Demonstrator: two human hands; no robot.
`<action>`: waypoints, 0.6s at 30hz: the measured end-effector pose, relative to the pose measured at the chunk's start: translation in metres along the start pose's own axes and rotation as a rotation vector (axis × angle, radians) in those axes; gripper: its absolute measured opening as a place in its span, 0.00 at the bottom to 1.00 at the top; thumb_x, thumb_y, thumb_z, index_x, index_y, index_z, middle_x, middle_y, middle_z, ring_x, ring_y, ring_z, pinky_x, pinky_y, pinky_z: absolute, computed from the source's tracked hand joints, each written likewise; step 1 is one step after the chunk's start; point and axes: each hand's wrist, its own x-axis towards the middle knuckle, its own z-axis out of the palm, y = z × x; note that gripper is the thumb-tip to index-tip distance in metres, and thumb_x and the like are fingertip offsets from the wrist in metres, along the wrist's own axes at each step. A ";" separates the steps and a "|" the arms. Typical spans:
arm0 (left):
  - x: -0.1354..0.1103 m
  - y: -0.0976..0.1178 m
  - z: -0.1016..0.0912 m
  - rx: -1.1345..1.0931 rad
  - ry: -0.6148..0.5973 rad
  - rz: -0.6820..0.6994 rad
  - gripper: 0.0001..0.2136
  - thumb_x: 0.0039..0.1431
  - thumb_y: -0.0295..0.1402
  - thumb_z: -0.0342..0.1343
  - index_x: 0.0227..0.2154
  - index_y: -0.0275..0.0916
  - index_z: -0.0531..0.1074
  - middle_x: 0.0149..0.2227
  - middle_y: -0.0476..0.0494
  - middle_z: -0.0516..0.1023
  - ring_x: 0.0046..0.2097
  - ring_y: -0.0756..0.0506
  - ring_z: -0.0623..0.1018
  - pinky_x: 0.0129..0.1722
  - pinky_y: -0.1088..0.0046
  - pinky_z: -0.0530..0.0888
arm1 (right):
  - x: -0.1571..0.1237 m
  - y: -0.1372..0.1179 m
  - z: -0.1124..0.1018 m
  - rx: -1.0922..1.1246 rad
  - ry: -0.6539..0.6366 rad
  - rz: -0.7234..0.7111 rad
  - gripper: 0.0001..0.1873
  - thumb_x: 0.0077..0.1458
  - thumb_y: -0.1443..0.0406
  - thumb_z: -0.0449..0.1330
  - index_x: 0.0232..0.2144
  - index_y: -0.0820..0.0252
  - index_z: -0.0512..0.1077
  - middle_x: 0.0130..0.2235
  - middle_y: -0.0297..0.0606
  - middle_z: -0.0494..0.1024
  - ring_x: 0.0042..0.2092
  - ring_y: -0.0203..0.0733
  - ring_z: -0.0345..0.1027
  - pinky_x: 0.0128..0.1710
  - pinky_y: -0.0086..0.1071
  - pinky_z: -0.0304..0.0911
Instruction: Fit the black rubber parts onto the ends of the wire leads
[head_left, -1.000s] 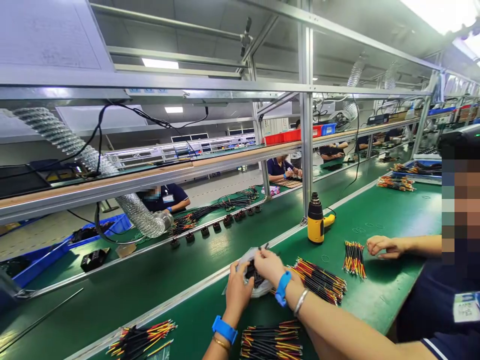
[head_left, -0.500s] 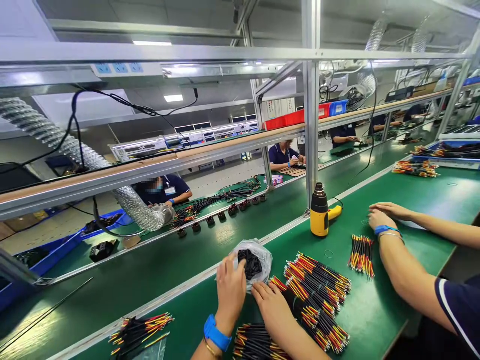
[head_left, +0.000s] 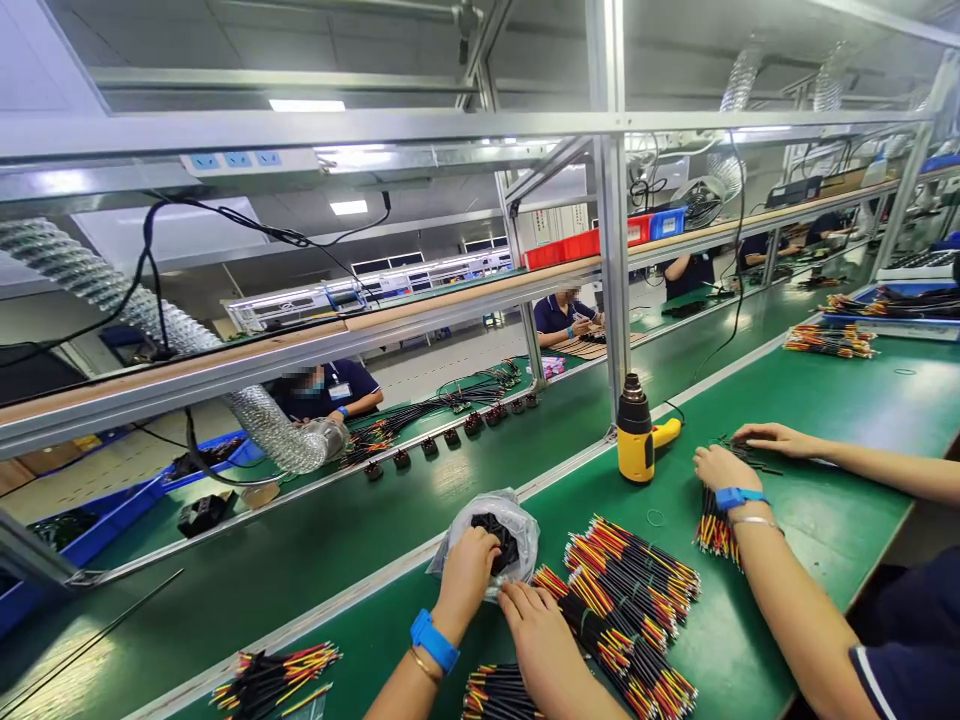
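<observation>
Wires (head_left: pixel 634 580) lie right of the open right hand (head_left: pixel 538 622), a heat gun (head_left: pixel 636 447) beyond; the left hand (head_left: pixel 469 562), grip impossible to tell, has dipped into the bag (head_left: pixel 527 530).

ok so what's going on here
The person's left hand reaches into a bag of black pieces; whether it holds any is hidden. The right hand is at the bag's near edge. Wire bundles lie beside it. Further right, a co-worker's hand is over another bundle, near an upright heat gun.
</observation>
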 end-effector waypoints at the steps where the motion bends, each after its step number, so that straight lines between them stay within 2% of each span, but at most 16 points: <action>1: -0.001 0.002 -0.003 -0.013 -0.002 0.026 0.04 0.46 0.28 0.65 0.20 0.43 0.77 0.28 0.44 0.78 0.44 0.34 0.76 0.52 0.57 0.67 | 0.000 0.000 -0.002 -0.003 0.020 0.003 0.27 0.54 0.75 0.54 0.56 0.59 0.70 0.58 0.45 0.74 0.57 0.53 0.68 0.58 0.46 0.62; 3: -0.002 0.005 -0.008 -0.027 -0.012 0.078 0.02 0.49 0.31 0.63 0.25 0.44 0.80 0.32 0.43 0.79 0.45 0.34 0.74 0.53 0.56 0.66 | 0.001 -0.001 -0.009 -0.001 0.087 0.012 0.28 0.54 0.76 0.53 0.56 0.60 0.70 0.58 0.46 0.73 0.58 0.53 0.67 0.59 0.47 0.61; 6: 0.000 0.007 -0.014 -0.111 0.028 0.066 0.05 0.51 0.35 0.62 0.28 0.42 0.81 0.34 0.41 0.80 0.43 0.36 0.74 0.50 0.56 0.68 | 0.011 -0.005 -0.025 0.107 0.286 0.047 0.25 0.58 0.75 0.49 0.55 0.59 0.70 0.56 0.47 0.73 0.56 0.52 0.67 0.57 0.48 0.63; 9: 0.001 0.008 -0.018 -0.264 0.040 -0.012 0.09 0.49 0.39 0.64 0.29 0.39 0.81 0.31 0.41 0.80 0.35 0.39 0.76 0.37 0.62 0.73 | 0.032 -0.013 -0.041 0.398 0.435 0.115 0.19 0.62 0.67 0.52 0.53 0.56 0.72 0.52 0.45 0.76 0.52 0.50 0.71 0.50 0.44 0.70; 12: -0.002 0.011 -0.020 -0.454 0.004 -0.096 0.14 0.44 0.43 0.68 0.28 0.36 0.80 0.27 0.44 0.79 0.28 0.45 0.74 0.26 0.71 0.72 | 0.054 -0.019 -0.049 0.579 0.441 0.161 0.14 0.63 0.62 0.54 0.46 0.55 0.76 0.43 0.41 0.82 0.41 0.47 0.77 0.39 0.37 0.74; 15: -0.010 0.010 -0.021 -0.626 -0.026 -0.189 0.19 0.40 0.45 0.71 0.31 0.34 0.82 0.25 0.45 0.79 0.24 0.50 0.73 0.26 0.73 0.73 | 0.067 -0.022 -0.044 0.608 0.439 0.195 0.16 0.65 0.58 0.52 0.37 0.57 0.78 0.32 0.39 0.82 0.32 0.45 0.77 0.33 0.34 0.74; 18: -0.018 0.007 -0.020 -0.748 -0.024 -0.257 0.21 0.37 0.44 0.74 0.33 0.34 0.83 0.25 0.45 0.80 0.24 0.51 0.74 0.28 0.74 0.74 | 0.071 -0.024 -0.034 0.660 0.431 0.219 0.20 0.66 0.54 0.50 0.36 0.59 0.76 0.26 0.38 0.80 0.26 0.44 0.76 0.25 0.32 0.72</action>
